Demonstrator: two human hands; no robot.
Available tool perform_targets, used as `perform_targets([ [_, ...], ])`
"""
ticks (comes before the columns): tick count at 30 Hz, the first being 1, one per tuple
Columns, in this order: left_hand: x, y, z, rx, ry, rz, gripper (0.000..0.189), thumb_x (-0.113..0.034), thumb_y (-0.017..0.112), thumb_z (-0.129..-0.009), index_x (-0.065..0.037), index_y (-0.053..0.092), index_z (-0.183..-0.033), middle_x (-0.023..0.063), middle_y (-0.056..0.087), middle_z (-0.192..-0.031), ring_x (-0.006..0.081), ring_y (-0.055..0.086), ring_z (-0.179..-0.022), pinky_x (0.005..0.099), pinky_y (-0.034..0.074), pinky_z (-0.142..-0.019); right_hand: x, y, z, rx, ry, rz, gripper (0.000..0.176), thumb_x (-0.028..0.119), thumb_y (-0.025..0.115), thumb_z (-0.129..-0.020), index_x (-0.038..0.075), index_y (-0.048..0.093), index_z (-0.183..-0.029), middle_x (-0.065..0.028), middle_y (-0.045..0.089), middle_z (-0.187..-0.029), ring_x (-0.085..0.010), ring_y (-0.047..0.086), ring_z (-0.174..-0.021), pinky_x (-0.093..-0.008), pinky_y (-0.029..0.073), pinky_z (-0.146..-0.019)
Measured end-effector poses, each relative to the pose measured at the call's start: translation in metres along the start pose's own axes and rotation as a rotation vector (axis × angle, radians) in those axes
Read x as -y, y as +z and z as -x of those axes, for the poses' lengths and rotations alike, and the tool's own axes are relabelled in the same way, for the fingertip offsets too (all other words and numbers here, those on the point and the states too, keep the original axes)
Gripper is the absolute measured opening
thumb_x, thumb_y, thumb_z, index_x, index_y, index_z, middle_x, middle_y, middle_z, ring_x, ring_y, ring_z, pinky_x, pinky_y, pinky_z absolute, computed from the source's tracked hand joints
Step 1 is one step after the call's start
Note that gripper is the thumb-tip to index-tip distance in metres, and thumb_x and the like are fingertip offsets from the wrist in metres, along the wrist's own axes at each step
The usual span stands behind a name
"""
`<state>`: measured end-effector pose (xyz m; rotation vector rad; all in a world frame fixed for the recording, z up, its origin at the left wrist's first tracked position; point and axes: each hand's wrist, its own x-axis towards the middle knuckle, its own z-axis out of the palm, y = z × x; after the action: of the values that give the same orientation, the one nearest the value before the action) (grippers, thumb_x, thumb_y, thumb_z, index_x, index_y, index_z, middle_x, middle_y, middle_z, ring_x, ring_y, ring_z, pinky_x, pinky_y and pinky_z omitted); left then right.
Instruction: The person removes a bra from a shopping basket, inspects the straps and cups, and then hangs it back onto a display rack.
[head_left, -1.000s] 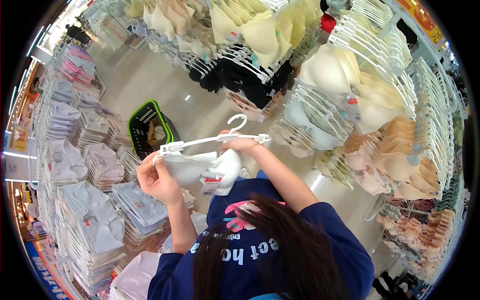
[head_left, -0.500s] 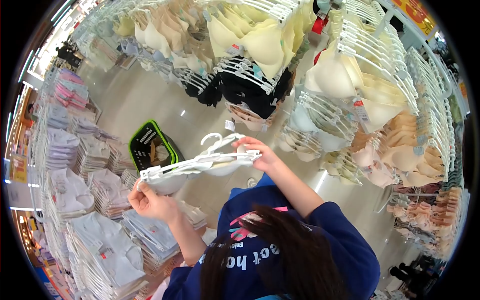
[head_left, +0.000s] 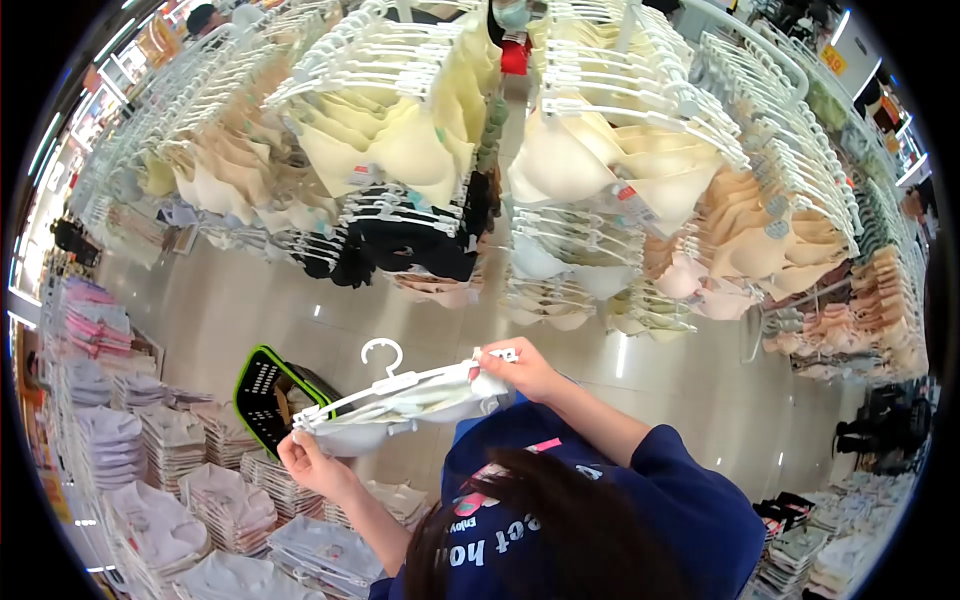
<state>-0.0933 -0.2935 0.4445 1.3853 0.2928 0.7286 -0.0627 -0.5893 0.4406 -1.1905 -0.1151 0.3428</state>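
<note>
A pale bra (head_left: pixel 445 405) hangs from a white clip hanger (head_left: pixel 402 382), stretched out in front of my body. The hanger's hook points up and away from me. My left hand (head_left: pixel 318 468) pinches the lower left end, where a clip meets the bra. At the other end, my right hand (head_left: pixel 520 370) is closed around the clip and the edge of the bra. The bra tilts slightly, its right end higher. Just behind its left end stands a black shopping basket (head_left: pixel 262 400) with a green rim and some brownish things inside.
Racks of cream bras (head_left: pixel 380 140) and more cream bras (head_left: pixel 610 165) stand ahead, with black bras (head_left: pixel 410 245) below. Peach bras (head_left: pixel 770 235) hang at right. Stacks of folded white garments (head_left: pixel 230 500) lie at left. Tiled floor (head_left: pixel 600 375) runs between. A person (head_left: pixel 205 20) stands far back left.
The view has turned up toward the racks. The hanger and bra have tipped so the hook stands upright and more of the bra shows. Both hands keep their hold at the ends.
</note>
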Motion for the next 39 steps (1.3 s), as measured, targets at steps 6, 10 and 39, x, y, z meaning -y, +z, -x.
perform_targets([
  [6, -0.018, 0.052, 0.026, 0.034, 0.319, -0.407, 0.044, -0.009, 0.049, -0.086, 0.002, 0.032, -0.125, 0.0168, 0.031, -0.132, 0.0269, 0.036, -0.119, 0.0371, 0.031, -0.098, 0.031, -0.006, 0.013, 0.01, -0.356, 0.367, 0.017, 0.017, 0.057, -0.084, 0.002, 0.063, -0.083, -0.0024, 0.057, -0.065, -0.0088, 0.048, -0.057, -0.0239, 0.037, -0.052],
  [10, -0.037, 0.085, 0.067, 0.355, 1.027, -0.651, 0.041, -0.017, 0.058, -0.08, -0.005, 0.045, -0.116, 0.0191, 0.039, -0.124, 0.0346, 0.035, -0.119, 0.0462, 0.029, -0.098, 0.047, -0.006, 0.016, 0.071, -0.505, 0.63, 0.01, 0.012, 0.06, -0.081, 0.002, 0.061, -0.08, -0.0098, 0.056, -0.063, -0.0225, 0.054, -0.055, -0.0296, 0.041, -0.051],
  [39, -0.076, 0.258, 0.176, 1.323, 0.121, -0.302, 0.017, -0.003, 0.064, -0.071, 0.002, 0.06, -0.086, 0.0109, 0.058, -0.079, 0.0214, 0.057, -0.069, 0.0286, 0.044, -0.061, 0.11, -0.122, 0.131, -0.028, -0.673, 0.726, 0.035, 0.017, 0.053, -0.084, 0.004, 0.05, -0.116, -0.0102, 0.059, -0.104, -0.024, 0.055, -0.094, -0.0324, 0.042, -0.079],
])
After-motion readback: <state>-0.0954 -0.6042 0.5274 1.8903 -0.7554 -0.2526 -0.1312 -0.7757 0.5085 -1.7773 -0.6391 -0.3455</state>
